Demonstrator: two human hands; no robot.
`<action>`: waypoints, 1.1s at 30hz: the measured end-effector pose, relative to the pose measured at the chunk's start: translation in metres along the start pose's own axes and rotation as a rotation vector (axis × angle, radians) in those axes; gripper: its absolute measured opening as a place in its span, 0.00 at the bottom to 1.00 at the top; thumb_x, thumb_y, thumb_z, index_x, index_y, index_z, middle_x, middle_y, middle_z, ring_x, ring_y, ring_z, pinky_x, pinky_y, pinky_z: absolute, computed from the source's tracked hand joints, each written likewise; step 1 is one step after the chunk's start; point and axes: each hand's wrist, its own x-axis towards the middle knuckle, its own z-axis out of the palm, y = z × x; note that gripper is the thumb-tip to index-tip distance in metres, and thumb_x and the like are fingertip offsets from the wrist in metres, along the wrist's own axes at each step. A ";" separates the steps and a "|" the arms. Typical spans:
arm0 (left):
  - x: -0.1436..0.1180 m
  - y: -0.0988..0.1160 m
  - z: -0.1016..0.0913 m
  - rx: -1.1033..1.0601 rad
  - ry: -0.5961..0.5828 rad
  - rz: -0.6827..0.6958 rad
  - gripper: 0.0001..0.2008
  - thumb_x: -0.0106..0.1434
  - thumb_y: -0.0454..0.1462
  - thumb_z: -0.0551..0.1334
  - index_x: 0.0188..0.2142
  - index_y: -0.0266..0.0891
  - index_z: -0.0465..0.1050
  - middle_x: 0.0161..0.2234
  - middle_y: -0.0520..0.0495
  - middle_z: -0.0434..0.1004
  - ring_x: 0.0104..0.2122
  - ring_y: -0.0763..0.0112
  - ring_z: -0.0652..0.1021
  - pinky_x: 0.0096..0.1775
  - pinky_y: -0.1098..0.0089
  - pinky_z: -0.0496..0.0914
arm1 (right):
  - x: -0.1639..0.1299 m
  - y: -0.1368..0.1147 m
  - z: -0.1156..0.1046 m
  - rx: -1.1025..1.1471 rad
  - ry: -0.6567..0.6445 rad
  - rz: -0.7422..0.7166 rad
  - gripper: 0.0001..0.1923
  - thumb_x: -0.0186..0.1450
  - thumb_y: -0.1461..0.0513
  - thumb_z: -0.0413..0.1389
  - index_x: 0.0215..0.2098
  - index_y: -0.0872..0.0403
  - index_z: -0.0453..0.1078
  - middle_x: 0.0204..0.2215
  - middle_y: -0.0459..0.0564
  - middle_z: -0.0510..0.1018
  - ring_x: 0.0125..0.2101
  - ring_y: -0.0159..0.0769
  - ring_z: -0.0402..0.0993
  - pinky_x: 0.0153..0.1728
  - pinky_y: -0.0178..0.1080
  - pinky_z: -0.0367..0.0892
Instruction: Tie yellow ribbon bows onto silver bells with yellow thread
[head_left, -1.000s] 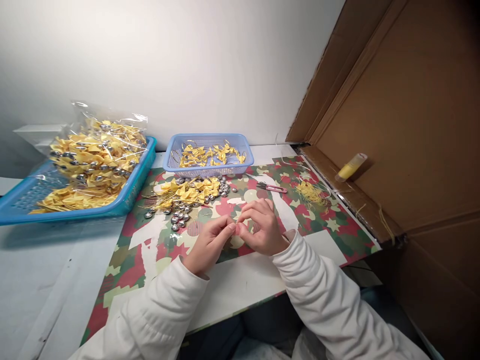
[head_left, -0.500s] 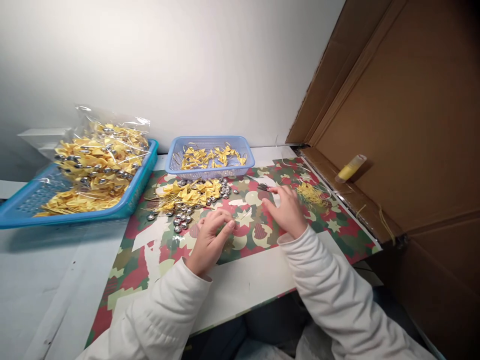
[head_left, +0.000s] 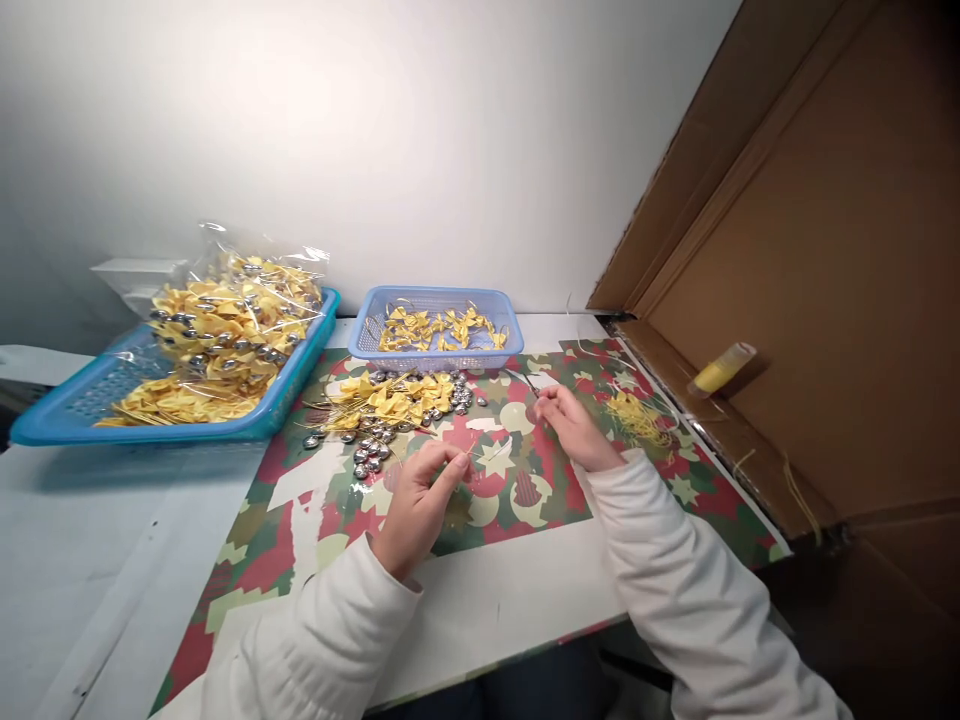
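While the left hand (head_left: 424,495) pinches a fine thread (head_left: 480,456), the right hand (head_left: 574,432) holds dark-bladed snips (head_left: 532,386).
The left hand's grip is closed on the thread over the counter (head_left: 525,570), beside the heap of yellow ribbon bows (head_left: 405,400) and silver bells (head_left: 371,460); the right hand's grip is clenched around the snips, their blades angled toward the pale blue basket (head_left: 435,361), apart from the thread. More yellow bows lie inside that basket, and a yellow thread tangle (head_left: 637,415) sits right of the right hand.
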 end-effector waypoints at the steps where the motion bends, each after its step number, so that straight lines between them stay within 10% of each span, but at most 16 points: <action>1: 0.000 0.000 0.000 0.006 0.021 0.001 0.17 0.64 0.44 0.55 0.22 0.41 0.68 0.24 0.49 0.72 0.29 0.66 0.72 0.36 0.66 0.66 | -0.007 -0.006 0.004 0.072 -0.074 -0.033 0.18 0.71 0.50 0.40 0.41 0.53 0.64 0.26 0.44 0.68 0.26 0.32 0.66 0.30 0.36 0.65; 6: 0.000 -0.001 -0.001 0.013 0.125 0.029 0.16 0.64 0.44 0.55 0.22 0.41 0.68 0.24 0.50 0.71 0.28 0.67 0.71 0.33 0.69 0.66 | -0.036 -0.025 0.023 0.527 -0.456 -0.037 0.25 0.66 0.42 0.46 0.34 0.53 0.67 0.17 0.37 0.55 0.15 0.26 0.53 0.17 0.32 0.52; 33: 0.002 -0.004 0.000 0.125 0.055 0.067 0.17 0.64 0.45 0.55 0.21 0.42 0.67 0.23 0.50 0.71 0.29 0.65 0.71 0.35 0.65 0.64 | -0.040 -0.029 0.028 0.430 -0.375 -0.180 0.26 0.66 0.44 0.48 0.20 0.54 0.58 0.18 0.41 0.56 0.22 0.28 0.52 0.25 0.34 0.52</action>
